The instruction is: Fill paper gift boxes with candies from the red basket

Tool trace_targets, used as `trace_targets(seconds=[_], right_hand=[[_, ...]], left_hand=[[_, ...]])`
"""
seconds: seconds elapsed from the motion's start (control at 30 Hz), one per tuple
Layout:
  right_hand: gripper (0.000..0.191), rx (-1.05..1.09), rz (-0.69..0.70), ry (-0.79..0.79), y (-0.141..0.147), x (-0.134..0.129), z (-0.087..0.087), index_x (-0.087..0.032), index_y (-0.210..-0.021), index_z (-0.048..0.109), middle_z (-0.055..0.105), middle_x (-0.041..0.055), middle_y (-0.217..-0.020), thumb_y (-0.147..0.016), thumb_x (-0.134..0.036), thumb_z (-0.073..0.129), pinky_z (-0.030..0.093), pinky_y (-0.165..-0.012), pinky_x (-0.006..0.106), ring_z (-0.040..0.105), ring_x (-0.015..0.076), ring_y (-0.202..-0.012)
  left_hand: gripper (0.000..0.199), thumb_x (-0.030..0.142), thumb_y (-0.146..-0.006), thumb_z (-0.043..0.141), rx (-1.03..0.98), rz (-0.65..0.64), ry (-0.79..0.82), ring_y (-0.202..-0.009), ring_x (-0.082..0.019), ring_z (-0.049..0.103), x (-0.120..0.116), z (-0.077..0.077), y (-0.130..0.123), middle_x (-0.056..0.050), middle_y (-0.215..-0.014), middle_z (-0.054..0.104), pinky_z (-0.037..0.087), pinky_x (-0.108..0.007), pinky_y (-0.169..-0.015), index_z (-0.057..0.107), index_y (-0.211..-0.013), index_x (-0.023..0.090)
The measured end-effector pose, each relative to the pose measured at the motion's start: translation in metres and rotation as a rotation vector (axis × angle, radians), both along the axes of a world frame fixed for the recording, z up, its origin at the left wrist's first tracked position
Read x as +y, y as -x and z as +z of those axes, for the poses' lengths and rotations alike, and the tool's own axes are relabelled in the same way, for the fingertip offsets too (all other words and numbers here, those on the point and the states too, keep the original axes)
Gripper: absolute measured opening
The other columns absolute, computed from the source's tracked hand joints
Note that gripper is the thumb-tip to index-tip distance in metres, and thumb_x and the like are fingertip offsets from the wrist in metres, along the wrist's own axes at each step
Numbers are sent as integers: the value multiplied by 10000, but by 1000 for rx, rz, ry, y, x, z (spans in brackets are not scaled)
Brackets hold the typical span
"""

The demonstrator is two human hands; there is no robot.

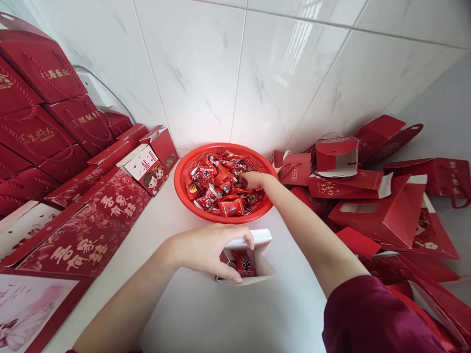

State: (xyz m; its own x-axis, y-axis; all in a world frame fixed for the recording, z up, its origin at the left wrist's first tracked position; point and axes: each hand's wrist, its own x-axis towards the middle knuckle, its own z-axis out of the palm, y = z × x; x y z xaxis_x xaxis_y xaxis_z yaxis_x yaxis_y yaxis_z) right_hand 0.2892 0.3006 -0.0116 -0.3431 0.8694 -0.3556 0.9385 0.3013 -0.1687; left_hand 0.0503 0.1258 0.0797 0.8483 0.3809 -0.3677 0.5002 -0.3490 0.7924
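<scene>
My left hand grips a small open paper gift box, thumb on its near edge and fingers over the far one. Inside the box lie several red wrapped candies. Beyond it stands a red plastic basket with many wrapped candies in it. Over the basket's right rim reaches my right hand, its fingers curled down among the candies. The fingertips are buried there, so what they hold cannot be made out.
Red gift boxes stand in rows along the left, with rope-handled boxes stacked behind. At the right lies a loose heap of red boxes. A tiled wall rises behind the basket, above the white tabletop.
</scene>
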Motion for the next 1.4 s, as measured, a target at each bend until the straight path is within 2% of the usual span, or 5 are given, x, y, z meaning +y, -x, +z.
trace_targets(seconds=[0.17, 0.43, 0.9, 1.13, 1.4], right_hand=[[331, -91, 18, 1, -2, 4, -5, -175, -1235, 584, 611, 93, -1231, -955, -351, 585, 520, -915, 450, 623, 220, -1059], [656, -59, 37, -56, 2, 4, -4, -147, -1337, 507, 605, 182, -1317, -753, -320, 752, 501, -926, 347, 619, 320, -1140], [494, -43, 26, -24, 3, 1, -1, -159, -1186, 601, 671, 150, -1222, -735, -285, 756, 518, -872, 310, 663, 288, -1052], [380, -45, 32, -6, 2, 2, -2, -143, -1193, 601, 663, 113, -1209, -858, -302, 682, 517, -907, 397, 654, 225, -1040], [499, -35, 14, -7, 1, 2, -4, -159, -1183, 622, 676, 143, -1219, -722, -278, 771, 514, -862, 305, 661, 289, -1056]], left_hand=[[486, 377, -690, 762, -8, 2, 6, -654, -113, 610, -1, 1, 0, 22, -1044, 617, 413, -198, -577, 521, -1102, 286], [485, 390, -687, 766, -26, 8, 0, -648, -107, 615, -3, 0, 0, 26, -1072, 614, 426, -199, -579, 524, -1095, 293], [472, 417, -688, 756, -21, 11, -41, -650, -107, 600, -1, -1, 0, 22, -1049, 615, 415, -206, -594, 535, -1081, 279], [461, 421, -694, 754, -24, -1, -63, -633, -96, 583, 0, -1, -1, 37, -1002, 613, 407, -199, -587, 537, -1076, 282], [467, 411, -690, 760, -26, -1, -57, -640, -91, 582, 0, -2, -1, 38, -1021, 614, 412, -190, -585, 536, -1078, 279]])
